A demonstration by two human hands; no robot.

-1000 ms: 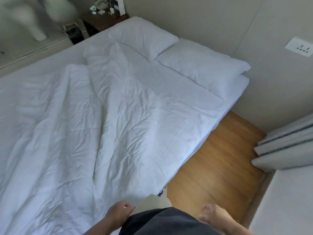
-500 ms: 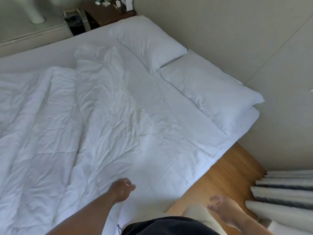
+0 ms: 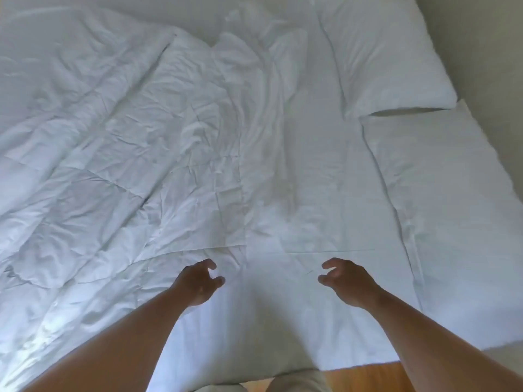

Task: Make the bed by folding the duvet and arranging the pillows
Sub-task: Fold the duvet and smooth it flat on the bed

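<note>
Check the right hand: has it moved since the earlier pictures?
Yes. The right hand was down beside the person's body above the wooden floor; now it reaches out over the duvet, fingers open, level with the left hand.

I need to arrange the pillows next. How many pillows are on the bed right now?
2. One pillow lies at the far right corner of the bed; the other pillow lies nearer, along the right edge, just below the first. Nothing suggests more, though the rumpled duvet could hide one.

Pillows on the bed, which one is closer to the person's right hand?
The nearer pillow, lying along the right side of the bed just beyond the right hand. The other pillow sits farther up, at the top of the view.
</note>
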